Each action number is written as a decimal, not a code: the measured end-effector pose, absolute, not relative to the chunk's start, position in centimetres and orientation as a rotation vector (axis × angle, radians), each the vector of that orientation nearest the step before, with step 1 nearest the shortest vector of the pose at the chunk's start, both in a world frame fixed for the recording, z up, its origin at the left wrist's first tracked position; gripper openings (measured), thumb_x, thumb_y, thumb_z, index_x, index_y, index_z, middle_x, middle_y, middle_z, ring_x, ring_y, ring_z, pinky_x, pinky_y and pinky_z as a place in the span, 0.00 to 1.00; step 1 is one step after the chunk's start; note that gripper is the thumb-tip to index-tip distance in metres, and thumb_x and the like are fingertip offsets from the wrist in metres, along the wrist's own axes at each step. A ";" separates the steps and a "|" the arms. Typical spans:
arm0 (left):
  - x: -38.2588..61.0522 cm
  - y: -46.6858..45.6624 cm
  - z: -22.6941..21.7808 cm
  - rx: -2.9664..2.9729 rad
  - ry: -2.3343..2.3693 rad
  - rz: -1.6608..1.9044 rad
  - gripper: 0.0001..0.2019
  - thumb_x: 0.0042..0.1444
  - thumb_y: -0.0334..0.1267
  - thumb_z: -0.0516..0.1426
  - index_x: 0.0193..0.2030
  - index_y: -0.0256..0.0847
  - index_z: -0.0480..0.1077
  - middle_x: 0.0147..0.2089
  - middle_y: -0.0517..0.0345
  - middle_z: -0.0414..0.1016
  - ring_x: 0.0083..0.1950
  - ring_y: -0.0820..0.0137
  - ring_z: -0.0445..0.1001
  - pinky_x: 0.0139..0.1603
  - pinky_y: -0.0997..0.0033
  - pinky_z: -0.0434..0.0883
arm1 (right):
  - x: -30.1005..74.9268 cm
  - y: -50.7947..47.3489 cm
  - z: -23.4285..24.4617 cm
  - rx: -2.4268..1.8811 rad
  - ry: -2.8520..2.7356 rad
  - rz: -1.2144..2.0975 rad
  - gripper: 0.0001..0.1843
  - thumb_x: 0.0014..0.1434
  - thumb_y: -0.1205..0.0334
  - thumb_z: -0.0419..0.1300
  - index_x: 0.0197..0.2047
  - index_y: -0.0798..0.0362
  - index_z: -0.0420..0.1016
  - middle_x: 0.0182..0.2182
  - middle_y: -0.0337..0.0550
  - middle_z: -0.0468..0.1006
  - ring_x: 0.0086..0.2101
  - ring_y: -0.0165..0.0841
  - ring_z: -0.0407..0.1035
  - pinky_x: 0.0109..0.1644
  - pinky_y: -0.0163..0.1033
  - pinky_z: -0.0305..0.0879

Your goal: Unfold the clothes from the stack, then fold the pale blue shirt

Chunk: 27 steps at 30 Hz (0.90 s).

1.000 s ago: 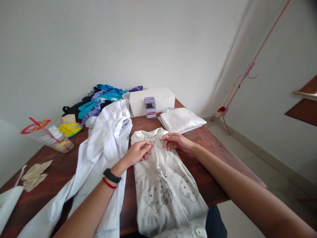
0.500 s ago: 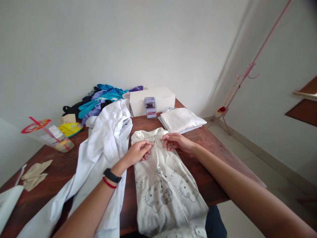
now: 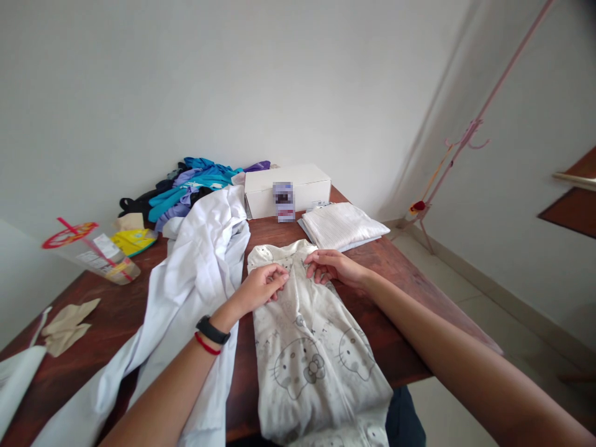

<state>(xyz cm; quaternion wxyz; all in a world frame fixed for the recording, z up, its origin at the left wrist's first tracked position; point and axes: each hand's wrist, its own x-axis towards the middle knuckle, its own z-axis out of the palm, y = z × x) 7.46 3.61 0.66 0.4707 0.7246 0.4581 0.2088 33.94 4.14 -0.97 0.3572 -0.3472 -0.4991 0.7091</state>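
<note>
Only the view has shifted slightly; left hand [image 3: 264, 287] and right hand [image 3: 338, 267] stay on one printed garment [image 3: 310, 354].
Both curl, grip impossible to tell; it lies on the bench [image 3: 123, 305], right of white clothing [image 3: 198, 254], one white box [image 3: 258, 203] beyond.

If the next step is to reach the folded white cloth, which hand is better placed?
Probably the right hand: it is at the right edge of the printed garment, nearer to the folded white cloth. The left hand is farther away, over the garment's left side.
</note>
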 end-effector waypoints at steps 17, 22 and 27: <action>8.8 0.6 2.4 2.333 1.151 0.370 0.13 0.56 0.38 0.57 0.23 0.41 0.59 0.26 0.61 0.69 0.28 0.70 0.66 0.30 0.70 0.55 | 33.7 4.0 -1.1 -0.946 -1.327 1.792 0.19 0.61 0.48 0.66 0.46 0.55 0.78 0.35 0.46 0.84 0.28 0.29 0.74 0.30 0.31 0.69; 8.5 0.3 4.2 2.293 1.192 0.417 0.12 0.53 0.35 0.55 0.23 0.42 0.55 0.23 0.63 0.63 0.26 0.72 0.60 0.28 0.70 0.53 | 33.1 4.0 -1.3 -1.041 -1.394 1.704 0.22 0.58 0.43 0.68 0.42 0.54 0.76 0.32 0.45 0.83 0.25 0.29 0.73 0.27 0.32 0.67; 7.1 -0.7 7.4 2.126 1.133 0.513 0.13 0.56 0.37 0.54 0.23 0.42 0.55 0.22 0.62 0.64 0.26 0.71 0.64 0.27 0.71 0.57 | 32.9 4.2 -1.6 -1.061 -1.458 1.649 0.27 0.53 0.36 0.69 0.39 0.53 0.73 0.30 0.43 0.83 0.24 0.30 0.72 0.25 0.33 0.65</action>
